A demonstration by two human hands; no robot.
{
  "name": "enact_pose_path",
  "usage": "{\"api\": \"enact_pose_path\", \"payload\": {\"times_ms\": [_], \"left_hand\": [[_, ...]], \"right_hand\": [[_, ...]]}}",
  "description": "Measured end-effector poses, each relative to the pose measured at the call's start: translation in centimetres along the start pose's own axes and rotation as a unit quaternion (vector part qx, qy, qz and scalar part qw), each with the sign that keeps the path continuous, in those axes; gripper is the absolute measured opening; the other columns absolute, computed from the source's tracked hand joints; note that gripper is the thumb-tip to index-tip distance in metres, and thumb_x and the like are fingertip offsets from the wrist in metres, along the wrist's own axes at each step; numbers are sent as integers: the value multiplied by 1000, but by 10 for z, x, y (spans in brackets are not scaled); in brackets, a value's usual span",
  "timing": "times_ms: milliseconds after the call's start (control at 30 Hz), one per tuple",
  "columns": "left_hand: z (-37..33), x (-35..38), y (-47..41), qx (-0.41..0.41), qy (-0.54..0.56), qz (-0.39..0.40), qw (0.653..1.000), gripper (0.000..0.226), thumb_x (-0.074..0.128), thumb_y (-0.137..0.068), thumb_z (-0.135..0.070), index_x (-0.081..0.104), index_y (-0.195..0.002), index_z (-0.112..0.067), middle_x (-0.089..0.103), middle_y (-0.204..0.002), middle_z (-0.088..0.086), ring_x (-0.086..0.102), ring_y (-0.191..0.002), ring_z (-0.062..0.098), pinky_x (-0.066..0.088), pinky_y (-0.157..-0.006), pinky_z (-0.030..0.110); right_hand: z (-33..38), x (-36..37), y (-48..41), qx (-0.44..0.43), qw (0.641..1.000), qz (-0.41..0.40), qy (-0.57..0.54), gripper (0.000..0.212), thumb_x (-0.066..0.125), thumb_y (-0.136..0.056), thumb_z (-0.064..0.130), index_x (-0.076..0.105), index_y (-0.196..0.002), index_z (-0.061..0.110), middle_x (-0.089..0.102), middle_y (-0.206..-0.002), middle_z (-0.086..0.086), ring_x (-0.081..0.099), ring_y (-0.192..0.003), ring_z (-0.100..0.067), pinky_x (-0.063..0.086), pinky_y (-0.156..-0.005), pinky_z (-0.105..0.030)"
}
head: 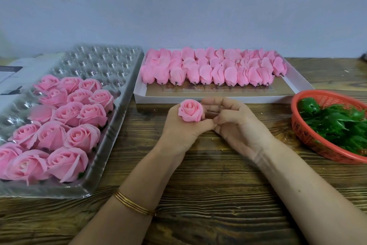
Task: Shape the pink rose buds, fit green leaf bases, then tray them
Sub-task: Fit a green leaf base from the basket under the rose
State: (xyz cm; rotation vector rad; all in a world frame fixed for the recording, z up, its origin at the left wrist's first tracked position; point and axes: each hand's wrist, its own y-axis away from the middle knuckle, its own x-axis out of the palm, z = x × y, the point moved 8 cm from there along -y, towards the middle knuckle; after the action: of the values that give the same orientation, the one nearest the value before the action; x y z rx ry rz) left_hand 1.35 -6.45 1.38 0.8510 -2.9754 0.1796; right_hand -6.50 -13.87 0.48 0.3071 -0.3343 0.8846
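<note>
Tray (121, 95): open roses (67, 113) | box (218, 100): closed buds (206, 71) | basket (297, 127): green leaves (333, 121) | left hand (178, 131) grips rose (190, 110) | right hand (240, 125): grip unclear

Colour key. Centre rose (190, 110): soft pink, paler at the petal rims. Finished roses (65, 117): the same pink, some with whitish hearts, in a clear tray (103, 64) whose dimpled cups glint silver-grey. Unshaped buds (214, 67): flat pink with dark stubs, in a white box (238, 100) floored in tan. Leaf bases (333, 123): glossy deep green, in an orange-red mesh basket (301, 133). Surface (198, 195): dark brown wood with lighter grain stripes. Bangles (135, 204): gold. Wall (178, 6): pale blue-grey. Carton (12, 71), far left: white, seemingly dark-labelled.
</note>
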Motion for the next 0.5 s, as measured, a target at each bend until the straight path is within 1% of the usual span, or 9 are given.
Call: {"api": "enact_pose_path", "payload": {"times_ms": [67,133,233,300,367,433,500], "left_hand": [[-1,-2,0,1,7,-5,1000,40,79,-70,8,62,-54,-25,63,-63,-8,63,-70,7,54,-70,28],[-3,-7,0,7,22,-22,999,43,76,-71,10,59,-53,-25,59,-58,-12,60,-63,4,51,-64,22],[-4,-8,1,8,58,-35,998,37,75,-73,10,60,-58,-20,61,-59,-7,62,-63,7,52,-61,23],[-5,-6,2,4,83,-32,996,36,75,-74,9,62,-57,-20,63,-58,-5,63,-59,8,52,-57,21],[-6,-4,2,-2,98,-28,995,28,78,-74,3,62,-61,-16,63,-58,-3,61,-56,8,50,-53,20],[-7,-4,3,-8,105,-25,994,22,82,-71,-10,62,-62,-14,62,-56,-4,59,-54,7,47,-49,17],[-8,-3,4,-10,107,-17,994,21,82,-62,-25,63,-57,-20,61,-56,-6,60,-54,6,47,-51,17]], "right_hand": [[0,-2,0,-3,1000,-6,-3,51,30,-72,-31,59,-107,-6,60,-115,-30,58,-109,-35,46,-102,-43],[-2,-3,1,12,1000,-12,-8,52,31,-68,-29,60,-105,-7,59,-118,-31,57,-112,-36,47,-102,-42],[-10,6,3,62,997,35,-26,52,44,-56,-13,63,-105,-9,63,-112,-25,61,-107,-31,49,-101,-41],[-16,16,5,86,992,75,-52,53,43,-59,-6,64,-108,-11,65,-112,-24,64,-102,-26,50,-101,-39],[-21,23,6,96,987,103,-81,51,40,-70,-11,60,-116,-13,64,-120,-24,64,-103,-24,49,-102,-39],[-24,27,6,93,985,113,-96,42,44,-79,-15,59,-119,-11,63,-123,-23,63,-108,-26,50,-102,-38],[-27,29,6,91,983,117,-106,34,55,-82,-6,64,-115,-6,65,-122,-22,63,-110,-27,51,-100,-37]]}}
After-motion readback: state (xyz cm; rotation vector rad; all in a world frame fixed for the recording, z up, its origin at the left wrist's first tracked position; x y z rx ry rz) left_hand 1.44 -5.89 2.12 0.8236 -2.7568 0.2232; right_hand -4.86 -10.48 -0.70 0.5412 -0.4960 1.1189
